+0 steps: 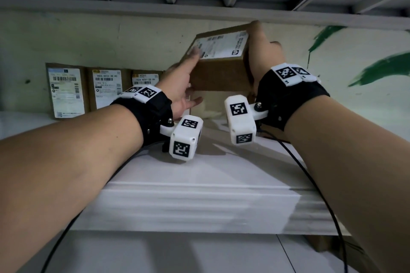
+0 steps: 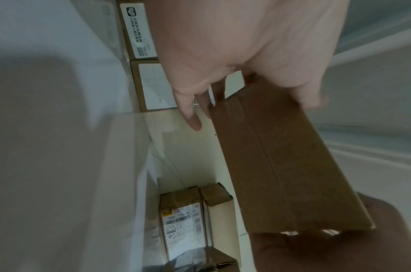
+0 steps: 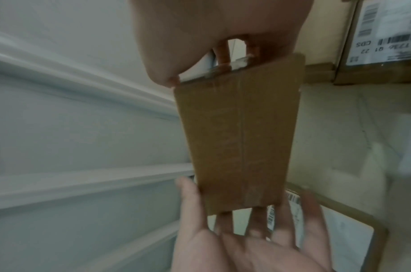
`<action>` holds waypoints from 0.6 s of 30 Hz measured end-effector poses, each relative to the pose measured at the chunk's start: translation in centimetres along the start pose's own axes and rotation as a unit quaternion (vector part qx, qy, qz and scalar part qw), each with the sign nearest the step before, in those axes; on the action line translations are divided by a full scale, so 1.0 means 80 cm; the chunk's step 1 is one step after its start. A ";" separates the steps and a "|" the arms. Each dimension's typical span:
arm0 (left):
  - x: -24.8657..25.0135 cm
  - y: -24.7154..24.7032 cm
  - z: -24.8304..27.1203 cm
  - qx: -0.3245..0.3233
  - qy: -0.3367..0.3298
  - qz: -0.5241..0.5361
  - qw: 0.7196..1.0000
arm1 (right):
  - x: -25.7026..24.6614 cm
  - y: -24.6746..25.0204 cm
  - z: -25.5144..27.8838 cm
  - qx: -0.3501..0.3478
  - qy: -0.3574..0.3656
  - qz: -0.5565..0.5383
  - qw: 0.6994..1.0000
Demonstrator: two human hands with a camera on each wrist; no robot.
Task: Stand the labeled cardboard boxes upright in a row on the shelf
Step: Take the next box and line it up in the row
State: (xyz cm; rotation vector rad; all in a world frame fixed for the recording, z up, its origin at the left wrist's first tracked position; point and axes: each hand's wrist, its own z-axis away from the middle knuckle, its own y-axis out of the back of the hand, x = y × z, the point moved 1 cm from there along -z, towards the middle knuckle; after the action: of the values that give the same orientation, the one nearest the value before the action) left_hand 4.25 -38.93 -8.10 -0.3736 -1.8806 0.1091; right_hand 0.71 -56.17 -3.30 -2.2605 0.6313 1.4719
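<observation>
The two bare forearms fill the front of the head view, each with a black wrist strap carrying white marker cubes. Beyond them, the left hand [image 1: 182, 86] and the right hand [image 1: 264, 55] hold one labeled cardboard box [image 1: 219, 66] between them, lifted clear of the white shelf [image 1: 199, 175] and tilted so that its white shipping label [image 1: 218, 47] faces up and toward the camera.

The left hand's grip is open-handed: the fingers lie fairly straight along the box's left face, with the fingertips [image 1: 196, 51] reaching onto the edge of the label. In the left wrist view the thumb and palm of this hand [image 2: 246, 46] press the near end of the box [image 2: 286, 162], and one finger points loose past it. The right hand's grip clasps the opposite end, its fingers running up the right side to the top corner; in the right wrist view the fingers [image 3: 223, 53] curl over the far edge of the brown panel [image 3: 239, 132], while the left hand [image 3: 246, 239] shows spread at the bottom.

Left of the held box, three labeled boxes stand upright in a row on the shelf against the pale back wall [image 1: 111, 37]: the first box [image 1: 66, 92], the second box [image 1: 107, 87] touching it, and the third box [image 1: 145, 78] partly hidden by the left wrist. Green paint streaks [image 1: 377, 68] mark the wall to the right. The left wrist view shows a further labeled box [image 2: 183, 224] lying farther along the shelf.
</observation>
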 end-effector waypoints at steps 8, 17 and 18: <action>0.015 0.012 -0.006 0.076 -0.084 0.104 0.988 | -0.006 -0.013 0.028 -0.165 -0.065 -0.075 0.981; 0.022 0.015 0.004 0.017 -0.053 0.128 0.990 | 0.010 -0.021 0.033 -0.256 -0.134 -0.046 0.956; 0.022 0.014 0.006 0.022 -0.043 0.135 0.990 | 0.012 -0.019 0.032 -0.265 -0.137 -0.054 0.953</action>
State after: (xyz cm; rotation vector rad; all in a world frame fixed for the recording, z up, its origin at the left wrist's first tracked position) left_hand 3.55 -37.29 -6.95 -0.6000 -1.9011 0.3527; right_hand -0.04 -53.70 -5.04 -2.3336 0.0216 2.0356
